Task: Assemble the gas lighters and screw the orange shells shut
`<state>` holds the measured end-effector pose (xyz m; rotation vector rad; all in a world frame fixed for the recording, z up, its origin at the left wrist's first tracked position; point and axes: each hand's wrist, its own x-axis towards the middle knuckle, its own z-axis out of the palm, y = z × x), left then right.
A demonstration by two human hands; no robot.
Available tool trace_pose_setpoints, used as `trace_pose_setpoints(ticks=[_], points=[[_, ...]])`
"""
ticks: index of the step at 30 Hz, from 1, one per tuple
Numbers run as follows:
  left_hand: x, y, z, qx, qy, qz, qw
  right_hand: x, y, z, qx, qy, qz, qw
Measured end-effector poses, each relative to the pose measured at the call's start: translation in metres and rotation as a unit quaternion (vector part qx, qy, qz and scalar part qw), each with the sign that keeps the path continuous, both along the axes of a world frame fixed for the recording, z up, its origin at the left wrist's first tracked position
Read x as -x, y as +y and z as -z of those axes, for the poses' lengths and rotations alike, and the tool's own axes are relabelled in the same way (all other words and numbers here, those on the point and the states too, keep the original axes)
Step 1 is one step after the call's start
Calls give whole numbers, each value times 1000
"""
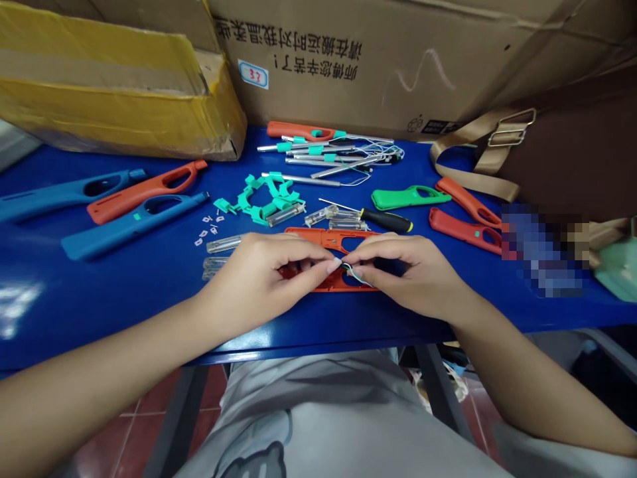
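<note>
My left hand is closed in a pinch, thumb against forefinger, on a small black part with thin wires. Close beside it, my right hand pinches the white and green wires that run from this part. Fingers cover much of the piece. Beneath both hands lie two orange lighter casing halves, the upper half and the lower half, partly hidden. Clear fuel tanks lie by my left hand, and a black-handled screwdriver lies just beyond the right.
Metal lighter tubes with wires are heaped at the back, near teal clips. Blue casings lie left, a green casing and red casing right. Cardboard boxes and a strap border the blue table.
</note>
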<state>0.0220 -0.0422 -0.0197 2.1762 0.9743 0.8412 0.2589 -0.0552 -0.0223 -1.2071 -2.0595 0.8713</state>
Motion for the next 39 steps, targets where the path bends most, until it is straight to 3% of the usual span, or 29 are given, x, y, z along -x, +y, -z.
trace_pose_setpoints(ticks=[14, 26, 39], points=[[1, 0, 1, 16, -1, -6, 1000, 2, -1, 3, -140, -45, -37, 988], [-1, 2, 5, -5, 5, -5, 1000, 3, -1, 5, -172, -83, -34, 981], [1, 4, 14, -110, 80, 48, 990, 0, 1, 8, -183, -145, -15, 972]])
